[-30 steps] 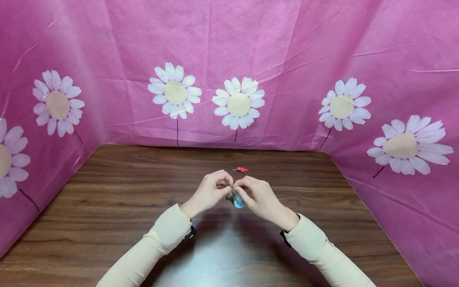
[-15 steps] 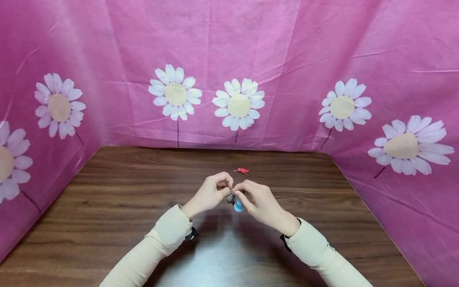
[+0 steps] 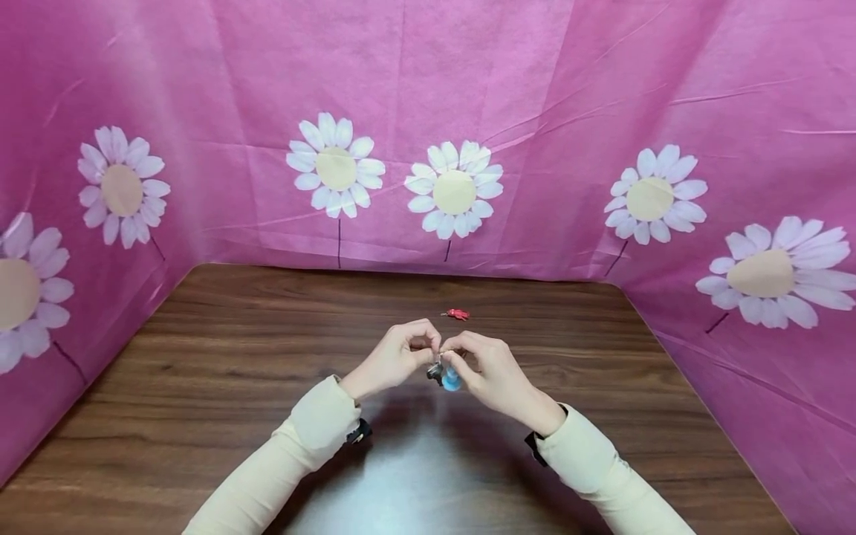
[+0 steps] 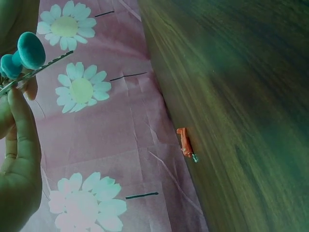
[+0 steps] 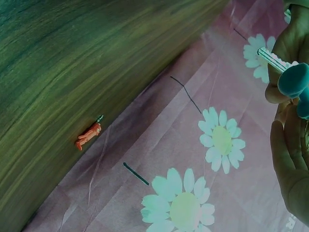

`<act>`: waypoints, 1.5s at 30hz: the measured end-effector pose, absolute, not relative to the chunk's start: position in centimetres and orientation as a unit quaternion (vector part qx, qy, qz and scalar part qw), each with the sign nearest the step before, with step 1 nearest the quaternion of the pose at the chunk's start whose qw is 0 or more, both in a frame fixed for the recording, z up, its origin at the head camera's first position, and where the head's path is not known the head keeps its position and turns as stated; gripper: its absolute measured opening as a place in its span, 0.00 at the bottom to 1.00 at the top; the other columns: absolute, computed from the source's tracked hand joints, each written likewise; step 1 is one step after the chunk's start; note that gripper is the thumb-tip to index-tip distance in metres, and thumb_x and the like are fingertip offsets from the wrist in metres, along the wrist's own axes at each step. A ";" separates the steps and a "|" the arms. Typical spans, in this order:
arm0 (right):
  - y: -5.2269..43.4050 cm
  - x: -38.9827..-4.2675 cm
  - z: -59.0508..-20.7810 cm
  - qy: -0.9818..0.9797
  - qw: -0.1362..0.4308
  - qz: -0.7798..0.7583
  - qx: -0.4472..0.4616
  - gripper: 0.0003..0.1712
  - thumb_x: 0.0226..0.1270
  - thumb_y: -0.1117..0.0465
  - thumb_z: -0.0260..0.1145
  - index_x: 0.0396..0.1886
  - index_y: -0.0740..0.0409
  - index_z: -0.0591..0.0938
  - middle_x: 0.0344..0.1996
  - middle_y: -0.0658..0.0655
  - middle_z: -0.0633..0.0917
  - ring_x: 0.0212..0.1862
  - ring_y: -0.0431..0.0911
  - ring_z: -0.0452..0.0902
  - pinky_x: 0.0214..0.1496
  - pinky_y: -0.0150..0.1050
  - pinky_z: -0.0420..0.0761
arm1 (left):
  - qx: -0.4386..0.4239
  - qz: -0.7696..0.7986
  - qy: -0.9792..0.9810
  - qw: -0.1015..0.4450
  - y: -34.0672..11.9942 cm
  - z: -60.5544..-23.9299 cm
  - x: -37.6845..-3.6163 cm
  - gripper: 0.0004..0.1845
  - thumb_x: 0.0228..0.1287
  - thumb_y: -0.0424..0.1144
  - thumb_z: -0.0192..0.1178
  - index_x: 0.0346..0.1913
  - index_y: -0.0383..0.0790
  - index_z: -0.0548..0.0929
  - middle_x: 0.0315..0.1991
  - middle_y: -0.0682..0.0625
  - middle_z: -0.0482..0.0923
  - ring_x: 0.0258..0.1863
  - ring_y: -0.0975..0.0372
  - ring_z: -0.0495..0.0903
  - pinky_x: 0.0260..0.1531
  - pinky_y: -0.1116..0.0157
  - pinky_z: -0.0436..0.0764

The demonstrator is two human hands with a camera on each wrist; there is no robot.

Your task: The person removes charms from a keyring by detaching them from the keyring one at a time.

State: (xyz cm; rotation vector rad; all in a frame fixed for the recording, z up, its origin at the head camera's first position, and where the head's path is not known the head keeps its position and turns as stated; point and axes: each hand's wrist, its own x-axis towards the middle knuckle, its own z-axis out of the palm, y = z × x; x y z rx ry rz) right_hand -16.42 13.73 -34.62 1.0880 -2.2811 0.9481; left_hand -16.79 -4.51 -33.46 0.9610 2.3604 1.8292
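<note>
Hands (image 3: 391, 360) (image 3: 498, 375) side by side (fingers (image 3: 423, 327) curled)

Pink daisy backdrop (image 3: 528, 74) (cloth, perhaps)

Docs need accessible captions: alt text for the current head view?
A person's left hand and right hand hold a dark key and a blue knob-shaped trinket between their fingertips over a wooden table. A small red charm lies beyond them; a pink cloth with white daisies hangs behind.
</note>
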 end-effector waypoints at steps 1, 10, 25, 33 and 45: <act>13.7 -16.4 -34.5 -0.825 0.216 0.345 0.391 0.04 0.57 0.66 0.66 0.32 0.53 0.81 0.26 0.45 0.80 0.26 0.33 0.70 0.26 0.29 0.72 | 0.307 0.584 0.751 0.003 -4.5 -33.7 -17.0 0.05 0.53 0.18 0.53 0.27 0.30 0.74 0.27 0.43 0.74 0.25 0.65 0.73 0.24 0.74 0.72; 13.9 -16.3 -34.1 -0.834 0.162 0.374 0.372 0.03 0.59 0.64 0.65 0.32 0.52 0.81 0.28 0.46 0.82 0.29 0.34 0.74 0.29 0.34 0.77 | 0.318 0.592 0.741 -0.009 -4.3 -36.0 -18.3 0.08 0.53 0.20 0.54 0.26 0.34 0.76 0.27 0.45 0.74 0.25 0.68 0.75 0.25 0.70 0.76; 14.1 -16.7 -34.5 -0.844 0.149 0.391 0.336 0.02 0.60 0.63 0.64 0.32 0.53 0.82 0.28 0.46 0.84 0.30 0.34 0.76 0.30 0.30 0.77 | 0.281 0.619 0.733 0.000 -4.3 -36.1 -18.0 0.04 0.54 0.22 0.58 0.29 0.32 0.77 0.30 0.41 0.82 0.32 0.65 0.82 0.32 0.67 0.82; 14.4 -16.8 -34.3 -0.842 0.163 0.430 0.281 0.03 0.60 0.66 0.64 0.33 0.57 0.82 0.29 0.50 0.85 0.33 0.37 0.79 0.33 0.31 0.81 | 0.227 0.610 0.759 -0.021 -4.2 -35.3 -17.4 0.03 0.57 0.29 0.61 0.34 0.34 0.81 0.32 0.40 0.83 0.31 0.63 0.82 0.34 0.70 0.80; 13.9 -16.8 -34.1 -0.833 0.171 0.453 0.267 0.05 0.59 0.64 0.65 0.35 0.56 0.83 0.30 0.50 0.86 0.35 0.39 0.81 0.35 0.31 0.80 | 0.212 0.581 0.782 -0.074 -3.4 -34.9 -17.0 0.07 0.51 0.34 0.67 0.34 0.38 0.83 0.31 0.47 0.84 0.30 0.64 0.82 0.33 0.70 0.81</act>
